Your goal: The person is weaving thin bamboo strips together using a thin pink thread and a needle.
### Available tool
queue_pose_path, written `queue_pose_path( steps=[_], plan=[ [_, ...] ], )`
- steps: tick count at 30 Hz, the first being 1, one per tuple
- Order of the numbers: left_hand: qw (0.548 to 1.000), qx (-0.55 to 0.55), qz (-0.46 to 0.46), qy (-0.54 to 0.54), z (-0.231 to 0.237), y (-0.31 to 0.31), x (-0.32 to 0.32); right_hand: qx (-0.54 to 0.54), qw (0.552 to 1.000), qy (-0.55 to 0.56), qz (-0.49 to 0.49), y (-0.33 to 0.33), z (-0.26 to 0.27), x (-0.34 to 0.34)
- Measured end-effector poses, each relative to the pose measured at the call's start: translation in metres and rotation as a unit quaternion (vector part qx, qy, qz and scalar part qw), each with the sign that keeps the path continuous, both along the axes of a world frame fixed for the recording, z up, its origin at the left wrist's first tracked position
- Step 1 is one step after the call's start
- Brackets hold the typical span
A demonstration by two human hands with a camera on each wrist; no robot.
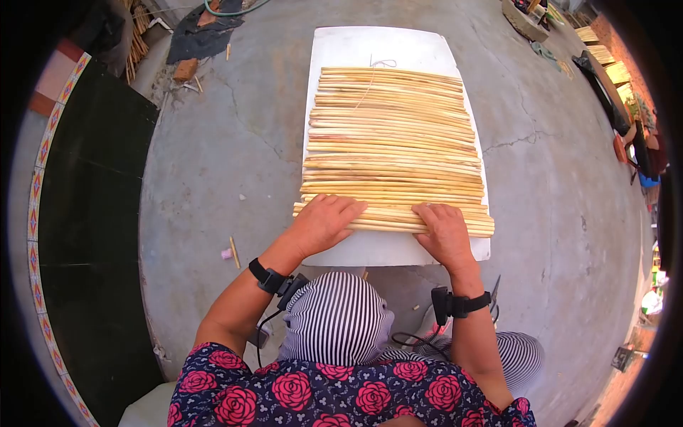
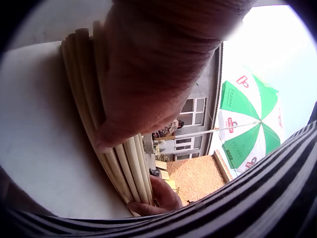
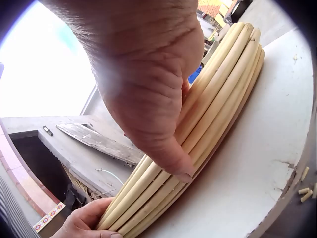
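Many pale yellow sticks [image 1: 391,142] lie side by side across a white board [image 1: 384,46]. At the near edge of the rows, the left hand [image 1: 326,224] and the right hand [image 1: 445,231] grip a bundle of sticks [image 1: 391,219], thumbs on the near side. In the left wrist view the left hand [image 2: 148,74] has its thumb over the bundle [image 2: 124,166]. The right wrist view shows the right hand [image 3: 143,94] with its thumb pressed along the sticks [image 3: 218,99]. A thin string [image 1: 371,78] lies over the far rows.
Grey concrete floor [image 1: 206,171] surrounds the board. A brick [image 1: 186,70] and dark sheet [image 1: 199,35] lie at the upper left, a short stick [image 1: 234,252] left of the board. The person's striped cap [image 1: 334,317] is just in front of the board.
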State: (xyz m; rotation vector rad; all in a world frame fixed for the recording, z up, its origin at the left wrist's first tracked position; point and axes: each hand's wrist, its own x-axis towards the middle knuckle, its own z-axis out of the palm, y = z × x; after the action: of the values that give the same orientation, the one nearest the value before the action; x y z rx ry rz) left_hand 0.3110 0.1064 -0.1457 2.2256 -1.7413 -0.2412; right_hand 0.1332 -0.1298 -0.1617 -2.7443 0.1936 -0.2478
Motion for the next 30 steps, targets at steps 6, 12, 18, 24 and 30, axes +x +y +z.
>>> queue_pose_path(
  steps=[6, 12, 18, 24, 30],
  plan=[
    [0.986, 0.081, -0.015, 0.145, 0.04, -0.005, 0.027, 0.093, 0.991, 0.096, 0.029, -0.011, 0.042, 0.014],
    [0.997, 0.017, 0.032, 0.067, 0.027, -0.024, 0.067, -0.044, 0.991, -0.1, -0.072, -0.009, 0.019, 0.021],
    [0.994, -0.032, 0.093, -0.052, 0.0, -0.031, 0.046, -0.045, 0.993, -0.059, -0.092, -0.001, 0.002, 0.027],
    [0.992, 0.02, 0.052, -0.109, -0.016, -0.044, 0.049, -0.084, 0.99, 0.056, -0.096, -0.01, -0.012, 0.059],
    [0.994, 0.102, 0.023, 0.017, -0.014, -0.079, 0.114, -0.076, 0.978, 0.184, -0.065, -0.04, -0.003, 0.11]
  ],
)
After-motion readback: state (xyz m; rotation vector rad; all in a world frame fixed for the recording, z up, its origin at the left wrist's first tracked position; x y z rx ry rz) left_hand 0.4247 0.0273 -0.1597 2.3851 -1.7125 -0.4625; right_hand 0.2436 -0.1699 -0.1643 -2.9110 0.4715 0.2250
